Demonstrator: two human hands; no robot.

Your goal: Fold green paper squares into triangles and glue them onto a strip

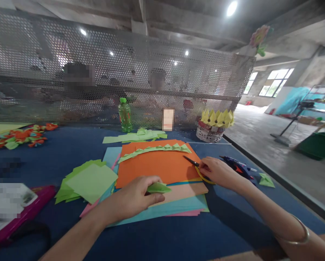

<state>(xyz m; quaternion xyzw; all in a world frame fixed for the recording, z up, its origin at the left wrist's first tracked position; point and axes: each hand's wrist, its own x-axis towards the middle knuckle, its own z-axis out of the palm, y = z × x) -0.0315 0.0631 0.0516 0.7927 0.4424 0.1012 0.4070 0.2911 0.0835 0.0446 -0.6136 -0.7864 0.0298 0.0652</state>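
My left hand point(135, 197) is closed around a folded piece of green paper point(158, 187), above a stack of coloured paper. On top of that stack lies an orange sheet point(154, 165). Across the sheet's far part runs a green paper strip point(151, 149) with small folded triangles along it. My right hand point(213, 170) has its fingers closed on the scissors point(191, 160), at the sheet's right edge. The dark blades point away to the left, and a yellow handle loop point(204, 177) shows below my fingers. Green square sheets point(93, 181) lie fanned out left of the stack.
A dark blue glue gun point(237, 166) and a folded green piece point(267, 180) lie at right. Behind are green strips point(135, 136), a bottle point(125, 116) and a basket with yellow points point(209, 132). Orange and green scraps point(23, 136) lie far left, before a perforated screen point(102, 72).
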